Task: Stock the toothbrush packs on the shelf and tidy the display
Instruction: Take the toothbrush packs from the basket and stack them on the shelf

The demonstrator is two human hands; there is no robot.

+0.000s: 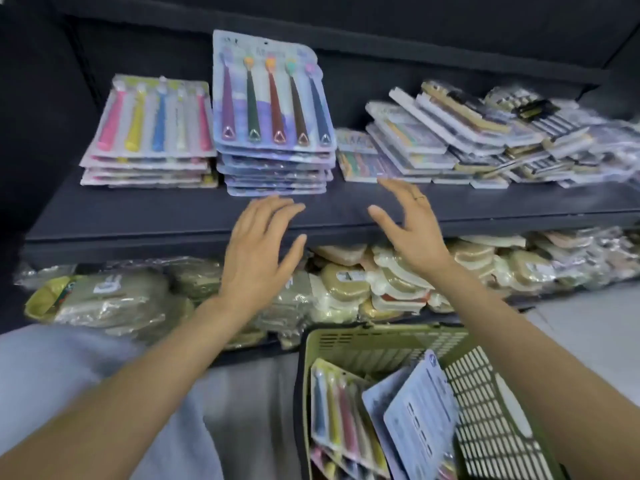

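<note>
Two empty hands, the left hand [258, 244] and right hand [414, 230] both spread open, hover before the tall stack of purple-carded toothbrush packs [275, 140] on the dark shelf [138, 216], likely between placements; next, fetch packs from the green slatted plastic basket [381, 344].

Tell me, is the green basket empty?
No. The green basket has toothbrush packs in it, some leaning with printed backs showing.
</note>
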